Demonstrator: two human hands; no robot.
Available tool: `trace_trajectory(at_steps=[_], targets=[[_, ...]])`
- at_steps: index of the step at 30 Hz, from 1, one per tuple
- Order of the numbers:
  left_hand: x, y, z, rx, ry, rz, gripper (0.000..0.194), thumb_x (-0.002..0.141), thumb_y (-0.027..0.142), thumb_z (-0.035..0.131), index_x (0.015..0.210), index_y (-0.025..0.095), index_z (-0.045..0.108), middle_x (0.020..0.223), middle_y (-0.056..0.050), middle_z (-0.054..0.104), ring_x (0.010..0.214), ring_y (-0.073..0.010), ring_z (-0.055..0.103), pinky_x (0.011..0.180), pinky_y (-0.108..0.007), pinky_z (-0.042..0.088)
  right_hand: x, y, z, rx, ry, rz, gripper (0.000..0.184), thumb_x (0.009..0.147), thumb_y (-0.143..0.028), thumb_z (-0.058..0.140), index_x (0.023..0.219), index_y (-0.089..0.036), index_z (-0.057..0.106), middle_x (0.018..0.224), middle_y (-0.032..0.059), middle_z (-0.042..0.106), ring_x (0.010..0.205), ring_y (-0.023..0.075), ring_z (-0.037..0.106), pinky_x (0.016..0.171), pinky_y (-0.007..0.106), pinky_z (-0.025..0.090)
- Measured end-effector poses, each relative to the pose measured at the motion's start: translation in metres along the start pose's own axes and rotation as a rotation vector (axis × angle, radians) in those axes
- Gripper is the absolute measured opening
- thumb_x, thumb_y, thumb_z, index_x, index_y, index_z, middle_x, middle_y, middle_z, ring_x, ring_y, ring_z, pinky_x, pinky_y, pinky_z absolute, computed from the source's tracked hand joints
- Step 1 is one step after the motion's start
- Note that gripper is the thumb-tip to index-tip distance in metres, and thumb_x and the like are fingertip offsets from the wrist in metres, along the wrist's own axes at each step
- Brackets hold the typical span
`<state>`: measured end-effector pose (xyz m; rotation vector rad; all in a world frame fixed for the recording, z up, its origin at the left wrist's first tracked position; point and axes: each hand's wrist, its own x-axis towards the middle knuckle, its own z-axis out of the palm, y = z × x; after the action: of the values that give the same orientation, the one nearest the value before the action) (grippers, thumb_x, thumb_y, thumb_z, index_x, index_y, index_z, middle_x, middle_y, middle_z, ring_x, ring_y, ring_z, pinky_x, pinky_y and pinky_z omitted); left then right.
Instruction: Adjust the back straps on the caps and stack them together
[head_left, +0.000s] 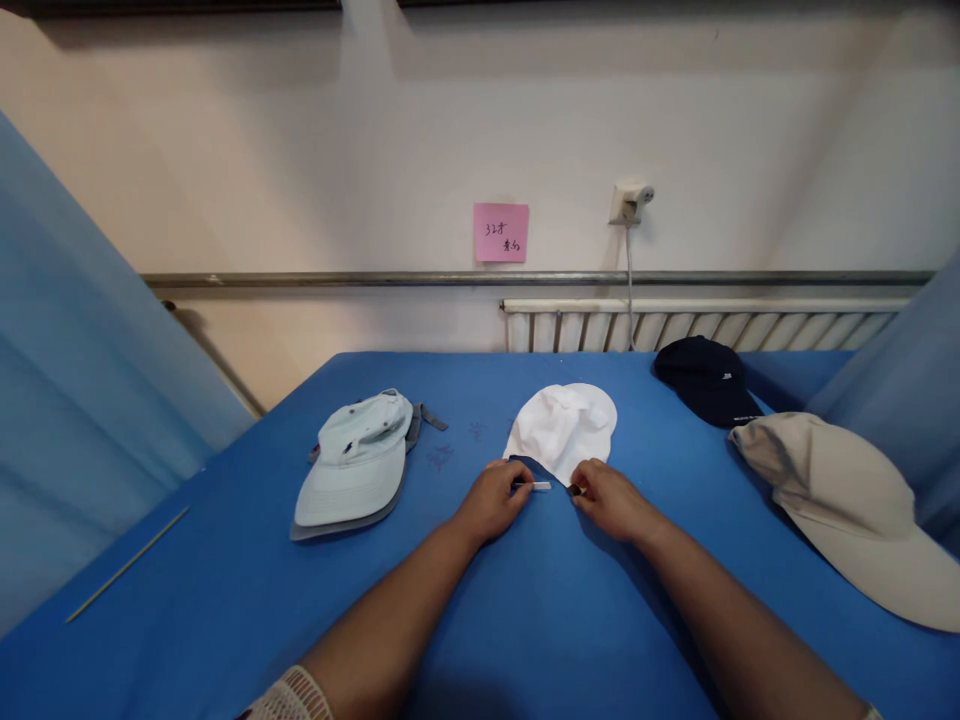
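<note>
A white cap (564,425) lies crown-up in the middle of the blue table (525,620), its back opening turned toward me. My left hand (491,500) is closed in a pinch on the white strap end (538,486) of the cap's back closure. My right hand (611,498) is closed in a pinch on the other strap end with a small dark buckle (574,490). The two strap ends are a short gap apart, just above the cloth.
A pale grey cap (358,462) lies at the left, a navy cap (707,378) at the back right, a beige wide-brimmed hat (847,495) at the right edge. A thin stick (126,565) lies near the table's left edge. Blue curtains hang on both sides; a radiator (697,325) stands behind.
</note>
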<state>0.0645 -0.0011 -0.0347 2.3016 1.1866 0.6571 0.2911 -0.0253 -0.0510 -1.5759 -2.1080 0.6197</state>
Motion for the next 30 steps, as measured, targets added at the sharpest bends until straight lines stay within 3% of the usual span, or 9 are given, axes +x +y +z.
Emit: trace_trajectory(at_steps=[6, 11, 16, 21, 25, 30], targets=[[0.0, -0.001, 0.001, -0.005, 0.002, 0.004, 0.01, 0.084, 0.022, 0.053, 0.083, 0.019, 0.063, 0.084, -0.002, 0.067, 0.082, -0.0174, 0.058, 0.084, -0.031, 0.041, 0.0, -0.001, 0.003, -0.012, 0.033, -0.035, 0.009, 0.08, -0.016, 0.054, 0.089, -0.018, 0.055, 0.088, 0.0045, 0.059, 0.072, 0.0141, 0.053, 0.067, 0.025, 0.038], [0.001, 0.0, 0.0, -0.005, -0.012, -0.001, 0.011, 0.084, 0.021, 0.053, 0.084, 0.019, 0.063, 0.085, -0.002, 0.067, 0.082, -0.0177, 0.058, 0.081, -0.03, 0.041, 0.0, 0.003, 0.004, -0.025, 0.029, -0.097, 0.018, 0.082, -0.014, 0.052, 0.098, -0.018, 0.059, 0.093, 0.0056, 0.06, 0.074, 0.0143, 0.055, 0.07, 0.026, 0.04], [0.0, 0.001, -0.001, -0.005, -0.014, 0.001, 0.01, 0.084, 0.021, 0.052, 0.084, 0.02, 0.063, 0.083, -0.001, 0.067, 0.081, -0.0172, 0.058, 0.087, -0.033, 0.041, 0.001, 0.003, 0.002, -0.017, 0.05, -0.146, 0.012, 0.084, -0.019, 0.052, 0.092, -0.018, 0.061, 0.088, 0.0048, 0.06, 0.075, 0.015, 0.056, 0.071, 0.027, 0.042], [0.0, 0.009, -0.004, -0.019, 0.133, -0.012, 0.013, 0.089, 0.023, 0.048, 0.086, 0.02, 0.06, 0.086, 0.0, 0.067, 0.082, -0.0157, 0.06, 0.108, -0.042, 0.026, 0.004, -0.001, 0.007, 0.22, 0.229, -0.08, 0.017, 0.084, -0.027, 0.056, 0.098, -0.019, 0.06, 0.086, 0.0048, 0.063, 0.074, 0.0161, 0.06, 0.07, 0.029, 0.048], [-0.001, 0.017, -0.005, -0.061, 0.203, -0.03, 0.012, 0.089, 0.026, 0.049, 0.085, 0.02, 0.059, 0.086, -0.001, 0.067, 0.086, -0.0173, 0.059, 0.104, -0.041, 0.033, 0.005, -0.005, 0.016, 0.385, 0.297, -0.079, 0.021, 0.083, -0.032, 0.058, 0.1, -0.021, 0.059, 0.086, 0.0052, 0.065, 0.074, 0.0174, 0.062, 0.072, 0.032, 0.052], [-0.002, 0.019, 0.002, -0.111, 0.209, -0.054, 0.01, 0.087, 0.027, 0.055, 0.083, 0.02, 0.06, 0.084, -0.001, 0.067, 0.085, -0.0171, 0.059, 0.096, -0.037, 0.038, 0.004, -0.013, 0.022, 0.401, 0.293, -0.138, 0.018, 0.084, -0.031, 0.058, 0.099, -0.021, 0.058, 0.087, 0.0048, 0.064, 0.075, 0.0169, 0.062, 0.073, 0.032, 0.053]])
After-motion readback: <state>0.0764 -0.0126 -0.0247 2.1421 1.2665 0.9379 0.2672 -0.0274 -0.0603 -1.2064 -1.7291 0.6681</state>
